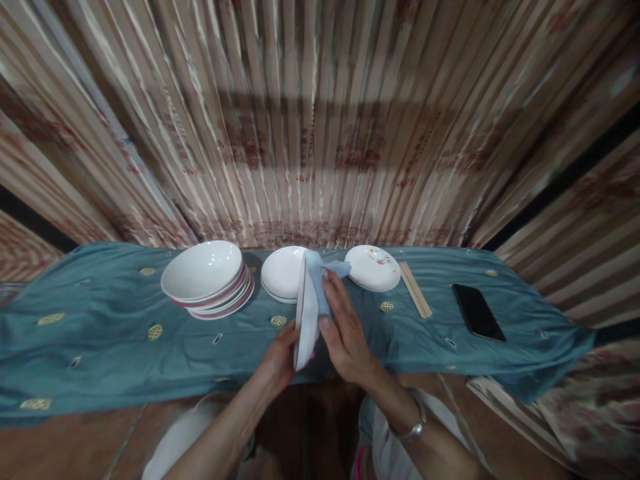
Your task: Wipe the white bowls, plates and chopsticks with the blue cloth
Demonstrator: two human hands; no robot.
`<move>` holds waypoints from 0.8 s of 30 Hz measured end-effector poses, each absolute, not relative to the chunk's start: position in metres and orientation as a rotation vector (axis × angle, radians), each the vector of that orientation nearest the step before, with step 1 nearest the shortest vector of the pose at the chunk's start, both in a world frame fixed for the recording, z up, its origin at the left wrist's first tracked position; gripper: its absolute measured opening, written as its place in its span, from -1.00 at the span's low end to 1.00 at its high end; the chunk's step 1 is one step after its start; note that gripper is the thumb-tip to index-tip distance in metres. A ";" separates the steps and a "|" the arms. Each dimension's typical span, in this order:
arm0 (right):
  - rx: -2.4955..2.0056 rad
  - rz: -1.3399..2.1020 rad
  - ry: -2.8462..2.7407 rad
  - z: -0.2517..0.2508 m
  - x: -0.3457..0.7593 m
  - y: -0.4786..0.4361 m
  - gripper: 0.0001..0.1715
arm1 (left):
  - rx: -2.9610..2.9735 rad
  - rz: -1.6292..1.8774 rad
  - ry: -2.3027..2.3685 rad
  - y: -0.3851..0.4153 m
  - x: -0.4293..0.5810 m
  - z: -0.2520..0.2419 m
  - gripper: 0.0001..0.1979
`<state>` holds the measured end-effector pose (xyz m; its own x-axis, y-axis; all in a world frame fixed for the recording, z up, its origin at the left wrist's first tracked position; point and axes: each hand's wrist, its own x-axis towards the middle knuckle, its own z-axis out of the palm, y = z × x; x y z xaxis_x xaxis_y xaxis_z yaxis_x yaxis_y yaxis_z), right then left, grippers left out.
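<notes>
My left hand (281,357) grips the lower edge of a white plate (307,327), which stands almost on edge above the front of the table. A light blue cloth (316,275) lies against the plate's right-hand face. My right hand (346,330) is closed on the cloth and presses it to the plate, with one end of the cloth sticking out to the right. Behind the held plate sits a small stack of white plates (283,272), partly covered by it. Further right lies a white plate with a flower pattern (373,268).
A stack of white bowls (205,273) with red bands stands at the left. Wooden chopsticks (416,291) and a black phone (479,312) lie to the right. A teal tablecloth (125,360) covers the table, and a pleated curtain (320,133) hangs behind it.
</notes>
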<state>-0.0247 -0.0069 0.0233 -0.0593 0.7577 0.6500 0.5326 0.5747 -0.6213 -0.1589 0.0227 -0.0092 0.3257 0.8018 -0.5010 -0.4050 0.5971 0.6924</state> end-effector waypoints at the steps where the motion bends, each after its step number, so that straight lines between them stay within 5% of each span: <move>1: -1.079 0.287 -1.711 0.023 -0.024 -0.005 -0.36 | 0.502 0.812 0.921 0.021 -0.158 -0.009 -0.85; 7: -1.132 0.564 -1.495 0.014 -0.018 0.014 -0.36 | 0.499 0.745 0.877 0.014 -0.156 -0.003 -0.79; 15: -1.162 0.805 -1.390 -0.005 -0.030 0.017 -0.23 | 0.405 0.769 1.010 0.022 -0.158 -0.001 -0.94; 24: -1.145 0.745 -1.582 -0.018 -0.048 0.001 -0.32 | 0.279 0.879 1.049 0.031 -0.160 0.004 -0.74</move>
